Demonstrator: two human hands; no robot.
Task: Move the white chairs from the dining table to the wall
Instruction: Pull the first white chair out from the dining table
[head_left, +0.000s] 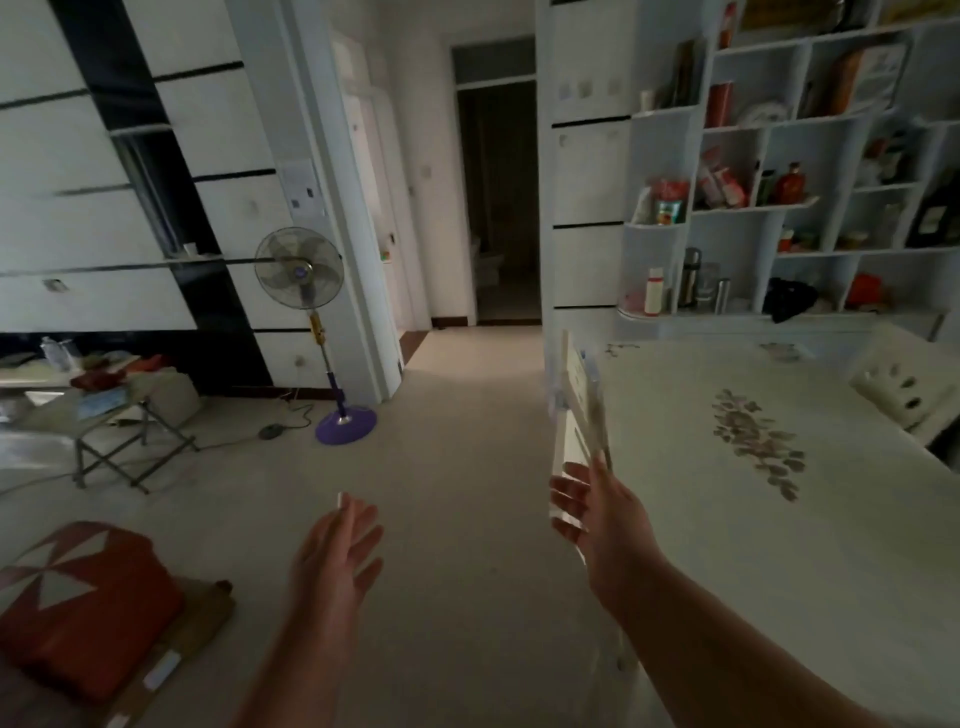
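Note:
The white dining table (727, 519) with a leaf pattern fills the right side. A white chair (576, 395) is tucked against its left edge, only its blurred backrest showing. My right hand (597, 512) is open just below that backrest, fingers spread, close to it but not gripping. My left hand (340, 551) hangs open over the floor, holding nothing. A second white chair (904, 384) stands at the table's far right side.
A standing fan (306, 291) with a purple base stands by the left wall, its cord on the floor. A folding stool with clutter (119, 415) is at left, a red cushion (78, 603) at lower left. Shelves (779, 208) line the right wall. A hallway (498, 208) opens ahead.

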